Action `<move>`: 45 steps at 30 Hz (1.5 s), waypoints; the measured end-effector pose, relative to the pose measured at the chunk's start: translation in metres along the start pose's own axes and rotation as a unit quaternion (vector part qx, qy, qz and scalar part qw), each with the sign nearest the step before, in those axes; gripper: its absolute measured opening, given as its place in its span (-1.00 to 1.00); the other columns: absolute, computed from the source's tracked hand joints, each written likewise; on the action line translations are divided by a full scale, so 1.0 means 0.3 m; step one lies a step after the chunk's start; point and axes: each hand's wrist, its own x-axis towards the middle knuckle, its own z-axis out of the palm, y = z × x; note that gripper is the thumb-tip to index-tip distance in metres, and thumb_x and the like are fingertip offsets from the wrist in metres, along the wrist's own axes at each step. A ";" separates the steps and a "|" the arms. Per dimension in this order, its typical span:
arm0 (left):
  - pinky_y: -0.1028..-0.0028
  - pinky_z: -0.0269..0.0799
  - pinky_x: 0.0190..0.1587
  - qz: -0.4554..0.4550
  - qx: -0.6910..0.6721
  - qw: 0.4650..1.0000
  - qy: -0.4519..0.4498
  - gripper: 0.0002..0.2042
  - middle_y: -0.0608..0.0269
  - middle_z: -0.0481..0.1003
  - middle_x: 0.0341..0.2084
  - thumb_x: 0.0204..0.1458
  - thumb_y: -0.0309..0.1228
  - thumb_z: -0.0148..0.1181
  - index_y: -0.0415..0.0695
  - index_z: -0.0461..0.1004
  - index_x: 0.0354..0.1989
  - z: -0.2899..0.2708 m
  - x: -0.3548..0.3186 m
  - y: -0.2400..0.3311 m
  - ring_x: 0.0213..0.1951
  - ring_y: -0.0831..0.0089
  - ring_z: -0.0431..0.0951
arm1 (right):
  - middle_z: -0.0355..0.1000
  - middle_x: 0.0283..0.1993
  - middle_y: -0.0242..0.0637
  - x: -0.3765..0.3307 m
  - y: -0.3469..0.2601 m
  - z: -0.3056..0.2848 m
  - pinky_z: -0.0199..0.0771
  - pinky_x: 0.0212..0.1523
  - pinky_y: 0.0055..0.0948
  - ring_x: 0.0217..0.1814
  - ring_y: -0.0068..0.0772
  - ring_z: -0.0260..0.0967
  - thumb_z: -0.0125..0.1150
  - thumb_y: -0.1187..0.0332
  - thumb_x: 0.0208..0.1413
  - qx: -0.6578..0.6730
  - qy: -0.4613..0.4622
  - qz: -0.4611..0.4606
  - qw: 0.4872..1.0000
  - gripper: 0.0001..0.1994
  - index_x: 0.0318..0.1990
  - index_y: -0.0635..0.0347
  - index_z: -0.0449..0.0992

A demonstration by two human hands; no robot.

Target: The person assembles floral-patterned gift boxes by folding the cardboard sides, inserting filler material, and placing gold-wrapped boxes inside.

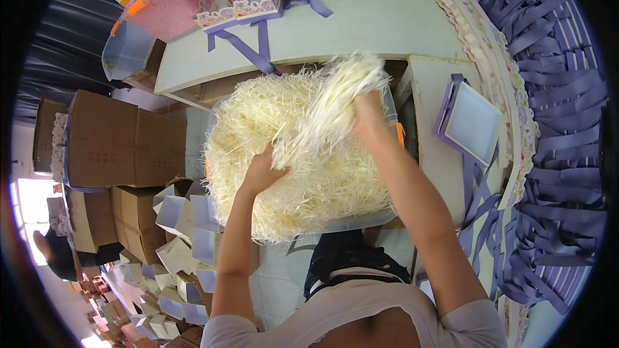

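A heap of cream shredded paper [245, 116] fills and rises over a clear plastic bin [342, 224] in front of me. My right hand [369, 115] grips a loose clump of the shredded paper, lifted above the far right part of the heap and slightly blurred. The clump stretches down toward the left, where my left hand [261, 171] closes on its lower end. Strands cover some fingers of both hands.
Purple-ribboned floral boxes [242, 0] stand on the white table [361, 19] beyond the bin. To the right are an open white tray-like box [474, 122] and many purple ribbons [554, 129]. Cardboard cartons [103, 138] and small white boxes [177, 216] pile up at left, near another person [58, 254].
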 end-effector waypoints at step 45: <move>0.29 0.28 -0.11 0.823 0.138 0.389 -0.391 -0.65 0.04 0.34 -0.18 -0.22 -0.52 0.08 -0.14 0.34 -0.14 1.574 -1.305 1.192 -0.17 0.13 0.36 | 0.21 -0.03 0.03 -2.215 0.419 -1.306 0.23 -0.04 -0.31 -0.01 -0.02 0.20 0.05 0.59 -0.27 -0.222 0.806 -0.096 0.540 -0.43 0.04 0.23 0.15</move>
